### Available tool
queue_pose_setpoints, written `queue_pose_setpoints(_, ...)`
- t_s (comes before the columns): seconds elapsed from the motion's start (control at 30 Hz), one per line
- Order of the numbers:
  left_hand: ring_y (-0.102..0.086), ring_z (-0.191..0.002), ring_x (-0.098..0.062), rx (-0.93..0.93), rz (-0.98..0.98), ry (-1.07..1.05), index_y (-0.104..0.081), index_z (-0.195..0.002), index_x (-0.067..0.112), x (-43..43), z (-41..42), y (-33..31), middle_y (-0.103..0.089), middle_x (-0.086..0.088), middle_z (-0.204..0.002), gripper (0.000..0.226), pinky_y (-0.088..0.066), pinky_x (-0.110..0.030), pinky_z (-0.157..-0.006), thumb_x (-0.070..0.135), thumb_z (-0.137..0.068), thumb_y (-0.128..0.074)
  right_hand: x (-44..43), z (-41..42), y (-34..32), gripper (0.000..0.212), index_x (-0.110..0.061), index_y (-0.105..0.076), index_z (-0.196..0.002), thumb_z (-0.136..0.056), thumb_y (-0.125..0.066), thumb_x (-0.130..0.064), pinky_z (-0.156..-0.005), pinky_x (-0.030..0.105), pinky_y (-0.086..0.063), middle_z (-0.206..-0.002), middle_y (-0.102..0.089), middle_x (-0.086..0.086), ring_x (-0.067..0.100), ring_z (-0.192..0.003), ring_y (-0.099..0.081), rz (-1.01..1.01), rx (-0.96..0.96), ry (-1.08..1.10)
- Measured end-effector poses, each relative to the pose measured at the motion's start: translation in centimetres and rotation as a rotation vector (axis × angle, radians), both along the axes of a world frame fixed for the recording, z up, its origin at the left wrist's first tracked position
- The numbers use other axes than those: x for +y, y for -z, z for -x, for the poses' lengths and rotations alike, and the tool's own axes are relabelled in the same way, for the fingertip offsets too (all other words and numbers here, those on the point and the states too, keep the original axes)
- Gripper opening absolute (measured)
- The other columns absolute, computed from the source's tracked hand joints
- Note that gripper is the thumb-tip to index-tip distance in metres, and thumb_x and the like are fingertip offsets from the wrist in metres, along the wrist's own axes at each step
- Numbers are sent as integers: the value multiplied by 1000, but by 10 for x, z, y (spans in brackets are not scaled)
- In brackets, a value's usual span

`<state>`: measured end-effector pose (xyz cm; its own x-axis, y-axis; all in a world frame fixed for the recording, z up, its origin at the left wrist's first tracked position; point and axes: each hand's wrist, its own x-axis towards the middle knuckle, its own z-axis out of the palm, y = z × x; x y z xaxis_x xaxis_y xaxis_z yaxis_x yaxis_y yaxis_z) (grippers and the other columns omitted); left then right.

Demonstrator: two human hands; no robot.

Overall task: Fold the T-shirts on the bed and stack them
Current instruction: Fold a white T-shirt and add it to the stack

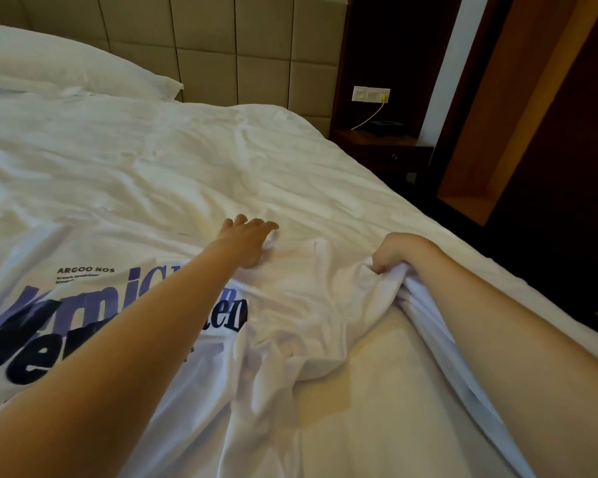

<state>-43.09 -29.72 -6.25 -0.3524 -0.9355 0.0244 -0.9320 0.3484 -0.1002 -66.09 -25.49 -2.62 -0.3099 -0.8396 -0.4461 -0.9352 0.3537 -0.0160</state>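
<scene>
The white printed T-shirt is spread rumpled on the bed, pressed under the straight, parted fingers of the left hand and bunched inside the clamped fingers of the right hand. If that bunch is pulled away from the left fingers, cloth beneath them may be dragged loose and creases folded in.

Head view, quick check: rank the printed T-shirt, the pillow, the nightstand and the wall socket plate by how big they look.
1. T-shirt: largest, though nearest the camera and cut off by the frame.
2. pillow.
3. nightstand, partly in shadow.
4. socket plate: smallest.
</scene>
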Motion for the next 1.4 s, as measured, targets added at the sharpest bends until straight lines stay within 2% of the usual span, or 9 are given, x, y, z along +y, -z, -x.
queue_pose_setpoints(0.2, -57, -104, -23, 21, -177, -33, -57, -118, 25, -23, -13, -7, -59, -2, -122, 36, -44, -33, -90, 35, -85, -67, -16, 14, 3, 15, -7, -50, -69, -80, -58, -13, -47, 24, -34, -72, -51, 7, 20, -59, -49, 373, -184, 88)
queue_pose_setpoints(0.3, -60, -100, -25, 33, -91, -164, -66, -113, 16, -31, -19, -27, -66, -3, -108, 39, -47, -35, -88, 39, -82, -69, -27, 28, 1, 15, -5, -68, -96, -85, -59, -7, -75, 31, -51, -100, -62, 9, 28, -95, -60, 604, -385, 180)
queue_pose_setpoints(0.5, -58, -103, -37, 660, 287, -308, -58, -117, 1, -55, -4, -54, -62, -21, -112, 31, -45, -38, -85, -3, -88, -48, -40, 39, -7, 36, -5, -65, -111, -87, -45, 13, -79, 27, -41, -123, -55, 17, 31, -108, -54, 1170, -386, 192)
queue_pose_setpoints(0.67, -49, -116, -43, 557, 92, -173, -29, -144, 12, -39, 19, -15, -21, -22, -147, 63, -39, -40, -94, -7, -85, -43, -40, 50, 12, 48, -7, -41, -134, -89, -49, 5, -99, 46, -39, -141, -29, 24, 42, -127, -34, 821, -141, 389)
queue_pose_setpoints(0.8, -54, -110, -34, 628, 96, 11, -57, -120, 8, -8, 61, -9, -53, -19, -122, 30, -39, -31, -85, 17, -92, -51, -36, 51, 16, 12, 5, -54, -90, -91, -49, -5, -63, 35, -42, -89, -53, 21, 34, -87, -55, 572, -176, 404)
queue_pose_setpoints(0.87, -56, -108, -29, 677, -36, 85, -64, -111, 8, 14, 92, -13, -62, -14, -115, 35, -40, -29, -81, 35, -94, -50, -38, 52, 19, 26, 1, -45, -71, -95, -46, -11, -66, 33, -41, -73, -45, 17, 32, -83, -52, 476, -268, 387)
queue_pose_setpoints(1.17, -57, -99, -17, 1099, -524, -34, -47, -130, 6, 38, 139, 6, -60, -3, -109, 74, -48, -26, -85, 24, -65, -77, -30, 63, 21, 17, 0, -48, -77, -93, -46, -7, -63, 34, -48, -72, -49, 15, 27, -64, -53, 446, -463, 508)
queue_pose_setpoints(1.3, -48, -122, -14, 620, -567, 333, -60, -124, 21, 53, 132, 3, -56, 2, -131, 46, -34, -23, -103, 13, -80, -66, -27, 77, 20, 27, -11, -36, -68, -95, -41, -7, -79, 33, -46, -72, -37, 7, 28, -71, -44, 604, -595, 493)
queue_pose_setpoints(1.4, -28, -138, -17, 431, -552, 433, -46, -137, 26, 52, 132, 3, -33, 3, -150, 52, -20, -28, -113, 7, -89, -50, -20, 72, 16, 31, -9, -37, -69, -98, -43, -18, -67, 30, -37, -73, -36, 10, 25, -68, -40, 365, -597, 434)
